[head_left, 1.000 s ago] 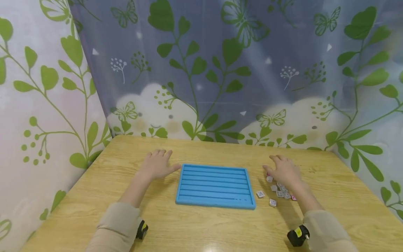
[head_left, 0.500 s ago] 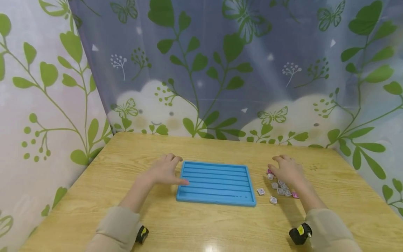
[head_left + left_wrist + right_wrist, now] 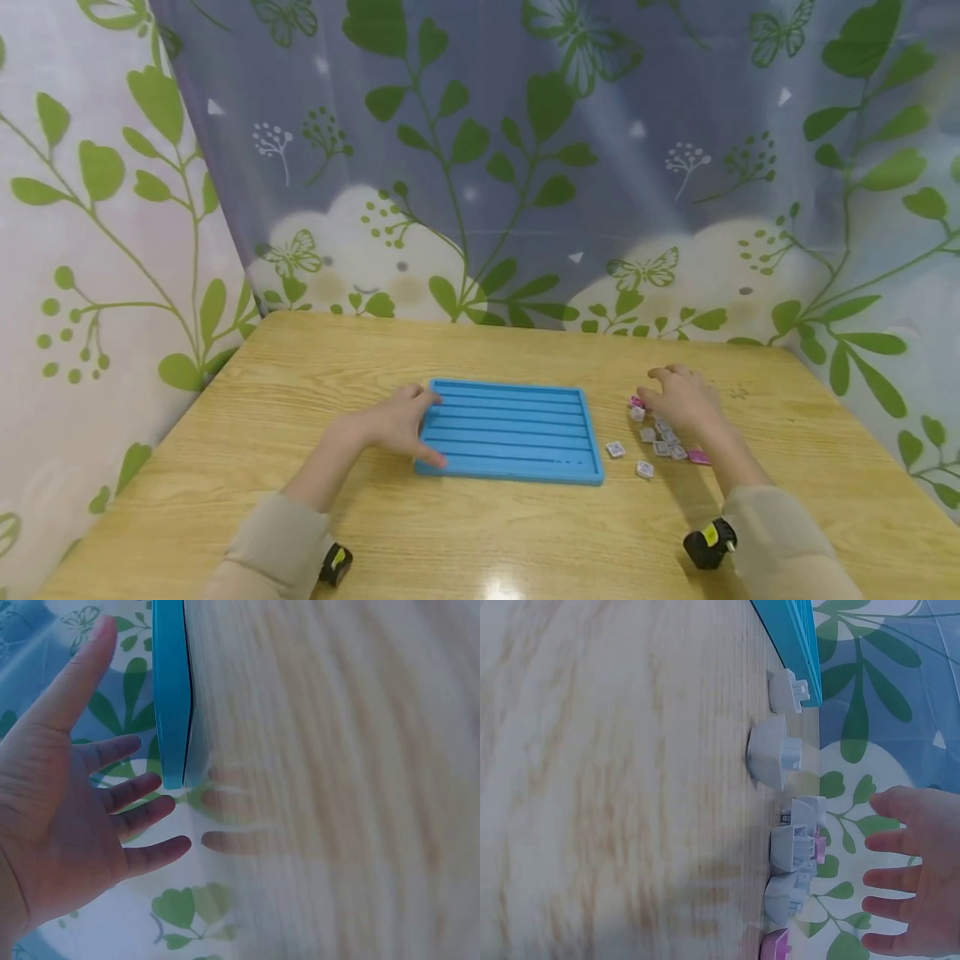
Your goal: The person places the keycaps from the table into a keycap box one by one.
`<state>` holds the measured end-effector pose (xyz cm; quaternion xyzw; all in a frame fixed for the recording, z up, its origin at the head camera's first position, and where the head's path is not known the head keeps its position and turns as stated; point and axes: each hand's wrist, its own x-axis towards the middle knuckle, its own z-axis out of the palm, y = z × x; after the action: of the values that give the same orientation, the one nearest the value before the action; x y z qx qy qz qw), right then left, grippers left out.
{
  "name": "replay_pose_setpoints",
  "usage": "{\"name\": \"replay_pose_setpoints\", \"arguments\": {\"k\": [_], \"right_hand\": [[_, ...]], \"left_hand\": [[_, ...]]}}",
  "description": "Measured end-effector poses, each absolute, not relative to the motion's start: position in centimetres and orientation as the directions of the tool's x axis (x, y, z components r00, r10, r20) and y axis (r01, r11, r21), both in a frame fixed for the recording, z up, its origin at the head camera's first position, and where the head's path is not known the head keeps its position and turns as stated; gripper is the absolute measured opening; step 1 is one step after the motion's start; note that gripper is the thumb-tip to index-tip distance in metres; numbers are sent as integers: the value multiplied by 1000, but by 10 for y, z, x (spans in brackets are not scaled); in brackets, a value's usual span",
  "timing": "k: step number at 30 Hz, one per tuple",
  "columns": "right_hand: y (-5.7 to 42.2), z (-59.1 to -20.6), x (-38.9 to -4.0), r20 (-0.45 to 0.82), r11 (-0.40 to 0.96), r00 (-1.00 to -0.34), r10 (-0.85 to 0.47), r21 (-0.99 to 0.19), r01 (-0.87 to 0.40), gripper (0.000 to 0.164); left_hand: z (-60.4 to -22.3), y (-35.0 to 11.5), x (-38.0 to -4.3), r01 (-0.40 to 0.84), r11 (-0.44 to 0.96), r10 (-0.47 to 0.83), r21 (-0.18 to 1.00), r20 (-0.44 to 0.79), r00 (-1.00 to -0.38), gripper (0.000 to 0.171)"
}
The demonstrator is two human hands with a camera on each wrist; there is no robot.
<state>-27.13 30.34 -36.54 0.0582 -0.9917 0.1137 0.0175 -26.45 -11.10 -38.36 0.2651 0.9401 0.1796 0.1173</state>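
A blue ridged tray (image 3: pixel 510 430) lies flat on the table. My left hand (image 3: pixel 397 423) is over its left edge, thumb near the front left corner; whether it touches is unclear. In the left wrist view that hand (image 3: pixel 75 802) has its fingers spread beside the tray's edge (image 3: pixel 172 697). My right hand (image 3: pixel 686 402) hovers over a loose pile of keycaps (image 3: pixel 662 448), white with some pink, and holds nothing. Its fingers (image 3: pixel 892 877) are extended in the right wrist view, apart from the upturned keycaps (image 3: pixel 769 754). The hand and forearm hide part of the pile.
Two white keycaps, one near the tray's right edge (image 3: pixel 616 450) and one further forward (image 3: pixel 644 469), lie apart from the pile. A leaf-patterned curtain (image 3: pixel 480 167) hangs behind the wooden table (image 3: pixel 480 533), and another covers the left side.
My left hand has moved right and toward me, from beside the tray to over its left edge. The right hand stays above the keycaps almost unmoved. The view has shifted slightly.
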Motion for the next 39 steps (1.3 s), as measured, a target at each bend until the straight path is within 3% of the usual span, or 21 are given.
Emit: {"name": "replay_pose_setpoints", "arguments": {"k": [15, 39], "right_hand": [[307, -372, -281, -10, 940, -987, -162, -307, -151, 40], [306, -382, -290, -1, 926, -960, -281, -262, -271, 39]], "left_hand": [[-387, -109, -256, 487, 767, 562, 418, -70, -824, 94], [-404, -114, -255, 553, 715, 602, 428, 25, -798, 95]]}}
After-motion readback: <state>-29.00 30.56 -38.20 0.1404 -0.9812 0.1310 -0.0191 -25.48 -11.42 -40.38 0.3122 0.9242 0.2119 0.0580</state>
